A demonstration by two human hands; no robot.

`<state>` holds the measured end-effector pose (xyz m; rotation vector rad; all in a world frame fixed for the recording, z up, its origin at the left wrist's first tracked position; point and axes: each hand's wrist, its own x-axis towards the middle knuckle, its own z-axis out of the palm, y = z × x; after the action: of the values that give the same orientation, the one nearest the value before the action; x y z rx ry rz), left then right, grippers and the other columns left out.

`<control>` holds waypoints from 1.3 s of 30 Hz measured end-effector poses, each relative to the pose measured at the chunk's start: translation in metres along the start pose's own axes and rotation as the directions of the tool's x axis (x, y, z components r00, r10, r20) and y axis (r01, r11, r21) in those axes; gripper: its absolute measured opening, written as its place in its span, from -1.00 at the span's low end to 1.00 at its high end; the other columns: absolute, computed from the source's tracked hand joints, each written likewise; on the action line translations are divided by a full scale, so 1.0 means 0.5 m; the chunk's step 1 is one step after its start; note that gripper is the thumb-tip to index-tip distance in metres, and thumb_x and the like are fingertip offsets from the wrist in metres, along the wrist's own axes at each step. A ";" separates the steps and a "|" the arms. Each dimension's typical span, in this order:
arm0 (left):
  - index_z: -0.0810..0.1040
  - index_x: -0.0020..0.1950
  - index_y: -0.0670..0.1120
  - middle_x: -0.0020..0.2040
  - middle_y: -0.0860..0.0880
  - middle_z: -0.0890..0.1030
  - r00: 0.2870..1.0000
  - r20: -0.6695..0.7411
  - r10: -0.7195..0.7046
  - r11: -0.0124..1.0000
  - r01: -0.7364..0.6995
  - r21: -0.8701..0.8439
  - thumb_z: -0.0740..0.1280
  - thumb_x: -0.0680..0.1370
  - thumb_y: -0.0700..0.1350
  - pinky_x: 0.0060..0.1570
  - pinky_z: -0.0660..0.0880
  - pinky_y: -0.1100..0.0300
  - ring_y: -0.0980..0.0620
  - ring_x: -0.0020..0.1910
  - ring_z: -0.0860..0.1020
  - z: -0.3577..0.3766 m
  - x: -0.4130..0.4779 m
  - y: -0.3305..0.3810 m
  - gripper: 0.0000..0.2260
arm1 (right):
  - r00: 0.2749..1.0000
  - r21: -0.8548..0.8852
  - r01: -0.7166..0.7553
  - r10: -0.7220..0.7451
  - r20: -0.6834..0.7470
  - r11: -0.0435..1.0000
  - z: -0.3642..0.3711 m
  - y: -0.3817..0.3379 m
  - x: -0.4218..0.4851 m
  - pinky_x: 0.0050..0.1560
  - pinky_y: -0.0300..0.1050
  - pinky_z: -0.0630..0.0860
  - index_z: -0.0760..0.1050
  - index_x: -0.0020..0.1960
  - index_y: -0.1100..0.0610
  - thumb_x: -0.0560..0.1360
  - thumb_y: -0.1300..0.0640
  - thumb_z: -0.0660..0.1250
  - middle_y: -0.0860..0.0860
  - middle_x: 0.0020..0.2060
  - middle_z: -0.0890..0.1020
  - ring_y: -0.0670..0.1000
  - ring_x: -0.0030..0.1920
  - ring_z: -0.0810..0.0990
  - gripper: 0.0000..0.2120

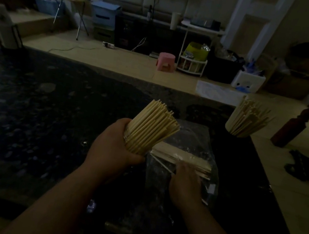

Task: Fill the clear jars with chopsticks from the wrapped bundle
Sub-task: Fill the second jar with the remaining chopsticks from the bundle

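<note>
My left fingers [132,159] clenched round jar 1 [152,130], tilted, packed with chopsticks. My right fingers [183,171] blurred on wrapped bundle [191,157] on counter [28,117]; grip unclear. Jar 2 [247,121] full. Risk: tilt spills sticks.

No text, number, brand or sign is legible in this view; the scene is dim.

- Wrapped bundle [190,140]: a small pale patch [211,188] sits on the clear wrap. Its content is too small to read.
- White box [251,79] on the floor [118,56]: blue marks [242,88] on the front are blurred and cannot be read as characters.
</note>
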<state>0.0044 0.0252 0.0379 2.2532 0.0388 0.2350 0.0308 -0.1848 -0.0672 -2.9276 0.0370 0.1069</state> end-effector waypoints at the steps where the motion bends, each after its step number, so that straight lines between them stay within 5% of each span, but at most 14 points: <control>1: 0.35 0.33 0.14 -0.05 0.24 0.40 1.000 0.004 -0.001 1.000 0.001 -0.001 0.62 0.18 -0.03 -0.27 0.27 0.41 0.35 -0.15 0.38 0.000 0.001 0.000 -0.21 | 1.000 -0.030 -0.013 0.012 -0.021 0.999 -0.006 -0.004 0.008 0.39 0.02 0.21 0.24 0.46 0.07 0.60 0.07 0.09 0.07 0.42 0.34 0.12 0.41 0.29 -0.57; 5: 0.34 0.35 0.14 -0.02 0.22 0.40 1.000 0.015 -0.013 1.000 0.013 0.001 0.63 0.18 -0.04 -0.27 0.27 0.41 0.29 -0.16 0.37 -0.001 0.003 -0.001 -0.19 | 0.998 -0.130 -0.051 0.055 0.026 0.990 -0.033 -0.021 0.029 0.28 0.13 0.26 0.39 0.26 -0.01 0.58 0.07 0.18 0.02 0.28 0.42 0.13 0.30 0.36 -0.74; 15: 0.32 0.34 0.12 -0.04 0.23 0.37 0.999 0.035 -0.014 1.000 0.014 -0.001 0.63 0.19 -0.03 -0.26 0.27 0.40 0.25 -0.10 0.38 -0.008 0.001 0.002 -0.20 | 0.966 -0.139 -0.060 0.093 0.241 0.988 -0.064 -0.032 0.047 0.17 0.04 0.47 0.45 0.24 0.16 0.52 0.13 0.20 0.15 0.22 0.52 0.19 0.21 0.53 -0.70; 26: 0.34 0.34 0.10 0.00 0.22 0.40 0.999 0.039 -0.008 1.000 0.009 -0.024 0.63 0.19 -0.04 -0.24 0.28 0.42 0.29 -0.12 0.39 -0.013 0.001 -0.002 -0.21 | 0.988 -0.123 -0.029 0.048 0.148 0.992 -0.091 -0.039 -0.011 0.23 0.01 0.42 0.38 0.36 0.12 0.60 0.09 0.18 0.14 0.30 0.48 0.17 0.27 0.49 -0.66; 32: 0.32 0.39 0.08 0.09 0.15 0.43 0.999 0.050 -0.008 1.000 0.008 -0.005 0.63 0.20 -0.03 -0.23 0.28 0.39 0.16 0.03 0.42 -0.011 -0.002 0.003 -0.16 | 0.943 -0.124 -0.078 0.113 0.314 0.989 -0.138 -0.021 -0.055 0.10 -0.05 0.44 0.54 0.18 0.10 0.56 0.04 0.21 0.09 0.16 0.58 0.14 0.14 0.56 -0.73; 39: 0.32 0.38 0.07 0.08 0.14 0.43 0.999 0.047 -0.009 1.000 0.007 0.025 0.64 0.20 -0.08 -0.19 0.33 0.34 0.16 0.04 0.41 -0.019 -0.012 0.007 -0.17 | 0.958 -0.127 -0.080 0.111 0.265 0.989 -0.238 0.012 -0.108 -0.03 -0.11 0.53 0.58 0.03 0.08 0.46 -0.13 0.21 0.08 -0.01 0.63 0.10 -0.03 0.61 -0.66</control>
<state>-0.0033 0.0295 0.0456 2.2820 0.0260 0.1785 -0.0148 -0.2149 0.0513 -2.9955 0.1338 0.5430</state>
